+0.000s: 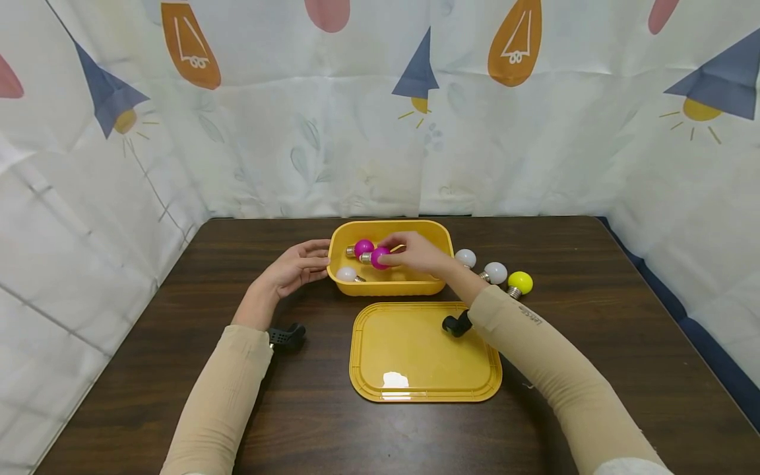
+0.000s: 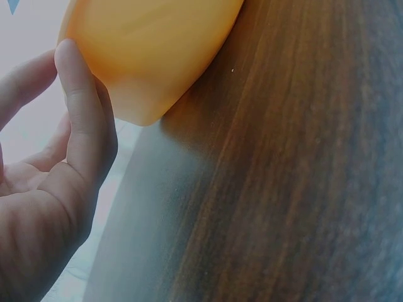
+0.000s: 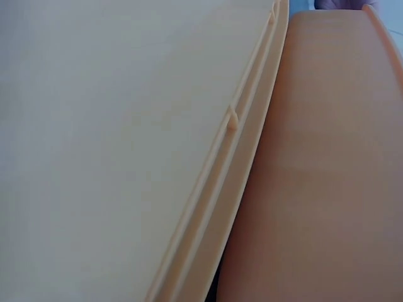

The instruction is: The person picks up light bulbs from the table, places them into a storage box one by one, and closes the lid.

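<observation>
A yellow plastic box (image 1: 388, 287) stands near the table's far edge. Inside it, my right hand (image 1: 417, 253) pinches a magenta light bulb (image 1: 380, 258) by its round end, the metal base pointing left. Another magenta bulb (image 1: 364, 248) lies just behind that one, and a white bulb (image 1: 346, 274) is in the box's front left corner. My left hand (image 1: 295, 267) rests against the box's left end, fingers loosely extended. In the left wrist view its thumb (image 2: 79, 94) touches the box wall (image 2: 148, 56). The right hand is hidden in the right wrist view.
A yellow lid (image 1: 424, 353) lies flat in front of the box, partly under my right wrist. Right of the box sit two white bulbs (image 1: 495, 272) and a yellow-green bulb (image 1: 520, 282), close to my right forearm. A patterned curtain (image 1: 356, 132) hangs behind the dark wooden table (image 1: 594, 297).
</observation>
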Demonstrator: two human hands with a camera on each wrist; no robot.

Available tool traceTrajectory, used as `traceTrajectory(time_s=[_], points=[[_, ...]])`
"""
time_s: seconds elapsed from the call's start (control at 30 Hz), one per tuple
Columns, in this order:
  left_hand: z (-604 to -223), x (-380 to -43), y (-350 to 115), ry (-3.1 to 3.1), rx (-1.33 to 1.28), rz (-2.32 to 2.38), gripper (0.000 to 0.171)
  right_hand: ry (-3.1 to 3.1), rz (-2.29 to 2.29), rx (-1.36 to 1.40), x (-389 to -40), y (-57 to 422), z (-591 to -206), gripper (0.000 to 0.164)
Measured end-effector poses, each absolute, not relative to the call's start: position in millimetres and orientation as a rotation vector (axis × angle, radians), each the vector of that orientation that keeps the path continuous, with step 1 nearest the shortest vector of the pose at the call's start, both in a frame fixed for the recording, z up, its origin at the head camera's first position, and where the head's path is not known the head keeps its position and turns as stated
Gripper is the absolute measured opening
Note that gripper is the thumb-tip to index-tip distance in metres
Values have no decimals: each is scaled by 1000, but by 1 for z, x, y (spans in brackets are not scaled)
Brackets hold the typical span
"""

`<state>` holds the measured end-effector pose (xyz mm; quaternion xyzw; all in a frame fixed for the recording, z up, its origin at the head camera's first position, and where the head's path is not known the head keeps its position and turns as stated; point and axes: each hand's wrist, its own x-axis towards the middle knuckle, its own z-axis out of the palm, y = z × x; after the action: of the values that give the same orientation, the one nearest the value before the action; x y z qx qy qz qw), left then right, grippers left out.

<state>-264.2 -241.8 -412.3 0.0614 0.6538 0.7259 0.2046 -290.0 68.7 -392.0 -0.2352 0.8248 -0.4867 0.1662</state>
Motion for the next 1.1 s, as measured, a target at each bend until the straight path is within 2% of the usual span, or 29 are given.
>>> traceTrajectory(time_s=[0.63,1.1], points=[[-414,-265,-243,1829,199,2029,60,2378,-1294,-709,-298,60,-397,42],[-414,-264,-243,1838,181,2019,59,2340,-1307,-736,-298,54,-399,35]])
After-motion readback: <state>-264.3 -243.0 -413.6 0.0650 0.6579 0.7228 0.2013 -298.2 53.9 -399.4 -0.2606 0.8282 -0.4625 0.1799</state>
